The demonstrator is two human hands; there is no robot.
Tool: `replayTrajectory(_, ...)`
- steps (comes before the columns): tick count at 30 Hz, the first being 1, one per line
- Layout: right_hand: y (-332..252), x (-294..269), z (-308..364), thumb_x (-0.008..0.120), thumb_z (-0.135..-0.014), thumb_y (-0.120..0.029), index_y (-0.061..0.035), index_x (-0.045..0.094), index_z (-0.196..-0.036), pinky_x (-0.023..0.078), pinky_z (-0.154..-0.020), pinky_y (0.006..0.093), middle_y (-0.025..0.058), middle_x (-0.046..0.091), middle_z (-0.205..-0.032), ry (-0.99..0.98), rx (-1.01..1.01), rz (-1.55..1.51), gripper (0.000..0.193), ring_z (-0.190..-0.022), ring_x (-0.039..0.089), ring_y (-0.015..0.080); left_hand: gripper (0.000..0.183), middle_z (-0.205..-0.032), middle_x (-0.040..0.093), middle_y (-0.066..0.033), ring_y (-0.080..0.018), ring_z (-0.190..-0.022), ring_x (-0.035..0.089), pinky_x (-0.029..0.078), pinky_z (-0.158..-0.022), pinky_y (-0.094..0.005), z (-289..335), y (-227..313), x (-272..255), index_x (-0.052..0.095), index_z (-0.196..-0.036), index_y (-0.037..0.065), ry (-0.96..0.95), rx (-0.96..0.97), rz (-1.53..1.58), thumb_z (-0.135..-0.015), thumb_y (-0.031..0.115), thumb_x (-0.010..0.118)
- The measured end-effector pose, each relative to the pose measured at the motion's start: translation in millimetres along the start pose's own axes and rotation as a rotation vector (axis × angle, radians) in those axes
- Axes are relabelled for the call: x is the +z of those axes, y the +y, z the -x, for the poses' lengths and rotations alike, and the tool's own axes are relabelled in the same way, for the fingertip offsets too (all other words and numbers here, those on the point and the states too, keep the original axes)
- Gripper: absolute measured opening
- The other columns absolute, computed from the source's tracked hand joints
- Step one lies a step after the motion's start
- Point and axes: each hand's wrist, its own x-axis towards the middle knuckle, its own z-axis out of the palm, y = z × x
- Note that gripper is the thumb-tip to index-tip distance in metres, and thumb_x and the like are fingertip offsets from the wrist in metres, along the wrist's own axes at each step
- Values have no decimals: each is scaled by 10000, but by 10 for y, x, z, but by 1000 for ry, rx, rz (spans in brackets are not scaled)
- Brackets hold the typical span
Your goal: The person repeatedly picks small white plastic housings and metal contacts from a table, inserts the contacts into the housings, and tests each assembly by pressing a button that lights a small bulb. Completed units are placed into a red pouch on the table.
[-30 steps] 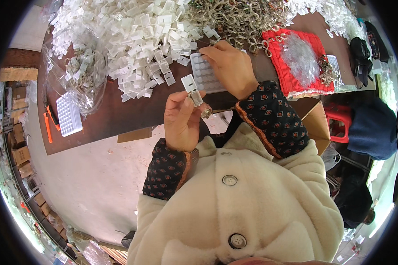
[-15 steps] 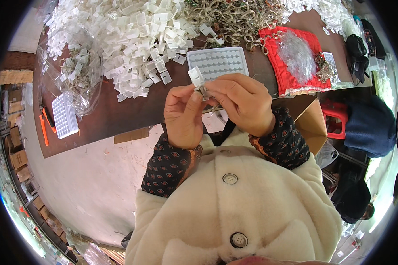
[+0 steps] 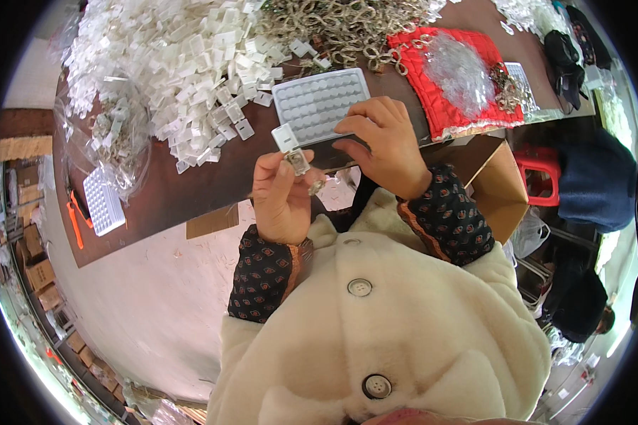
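Note:
My left hand pinches a small white plastic case with its hinged lid swung up. A small piece sits inside the lower half, too fine to make out. A metal ring or chain dangles beside the case, below my left fingertips. To the right, my right hand is apart from the case, its thumb and bent fingers spread with nothing visible between them. Just beyond both hands lies a white moulded tray with rows of round pockets. My right fingertips hover by its near right edge.
A heap of white plastic cases covers the table's back left, with metal rings and chains beside it. A red cloth carries clear plastic pieces. Orange-handled pliers and another white tray lie left.
My right hand has let go of the case and drawn away to the right. My left hand keeps hold of it, slightly lower and further left. The view has shifted a little.

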Motion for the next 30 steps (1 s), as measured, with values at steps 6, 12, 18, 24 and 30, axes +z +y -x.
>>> replayTrajectory(6,104,118,65,786,-714,-85,-127,660,-889,407,-866,394,19,607,-957,46,-7,33,219,-928,572,245,107,-1134,652,-174,-188,-822,591,505,-838,-425,16,31,-46,543,-1104,109,25,3,-3,-1004,146,552)
replayTrajectory(12,83,45,-25,709,-747,-97,-95,625,-934,410,-857,397,41,584,-973,142,-123,92,205,-935,566,245,158,-1115,657,-174,-233,-785,607,519,-781,-429,17,20,-135,557,-1137,135,41,39,-38,-985,151,594)
replayTrajectory(18,96,-322,188,661,-740,-141,-98,613,-938,421,-870,408,52,595,-1013,276,-105,188,208,-982,568,236,222,-1094,615,-124,-147,-785,514,428,-736,-314,37,81,-116,552,-1103,109,-37,46,-36,-966,262,638)
replayTrajectory(24,570,-873,1635,634,-849,59,-43,549,-983,473,-870,375,150,619,-1104,550,532,428,189,-980,594,317,283,-925,549,-77,-132,-751,463,413,-689,-275,51,-8,25,538,-1118,-48,-35,-19,39,-999,205,587)
replayTrajectory(30,1100,-869,3360,652,-896,-128,-51,607,-1070,498,-853,430,170,644,-1034,709,1313,414,195,-957,625,340,267,-1105,595,-153,-154,-770,498,401,-704,-299,-38,-105,8,554,-1150,26,-180,-225,89,-998,242,588)
